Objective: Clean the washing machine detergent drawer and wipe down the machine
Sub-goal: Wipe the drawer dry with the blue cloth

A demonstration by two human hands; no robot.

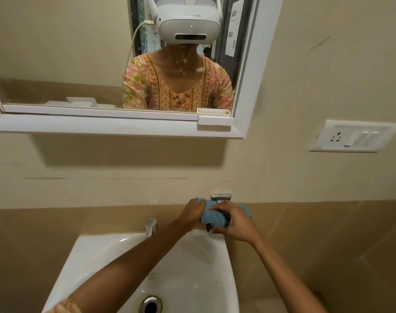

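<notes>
Washbasin (97, 256) sitting nearest, one drain (150, 307) at its front. Two hands meeting over basin's back-right corner: left hand (193, 212) and right hand (234, 223) both gripping one blue cloth (215, 216), fingers (217, 207) curling round it. Two taps: basin tap (151, 225) at basin's back edge, wall tap (220, 197) just above cloth. Risk: cloth overhanging basin's right rim, so water likely dripping outside; splashes possibly reaching one socket plate (355, 136) up-right of basin. One mirror (247, 86) above basin. Drawer, machine not showing.
</notes>
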